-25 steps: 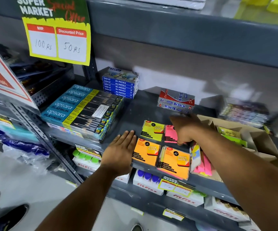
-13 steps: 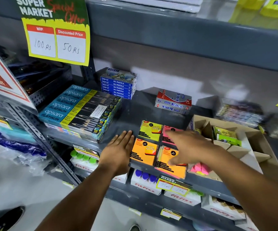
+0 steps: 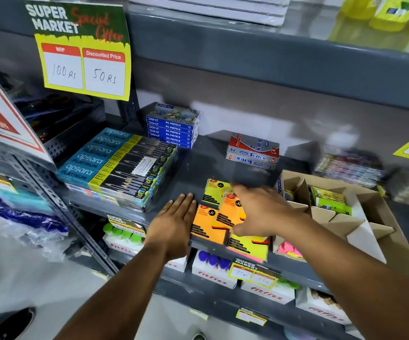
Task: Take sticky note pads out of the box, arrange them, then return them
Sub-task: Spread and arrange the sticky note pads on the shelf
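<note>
Pinching an orange sticky note pad in my right hand, "JC" logo showing, over the pads on the shelf beside the cardboard box. Left hand lies flat, fingers open, touching another orange pad.

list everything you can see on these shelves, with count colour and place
sticky note pads: at least four, orange, yellow-green, middle shelf front
cardboard box: one, brown, right, more pads inside
pencil boxes: one stack, teal and black, left
oil pastel boxes: one stack, blue, back
pen boxes: two, grey and red, back centre
offer sign: one, yellow-green, upper left
fitfizz boxes: several, white, lower shelf
left hand: flat beside orange pad
right hand: over the pads, holding an orange pad
</note>
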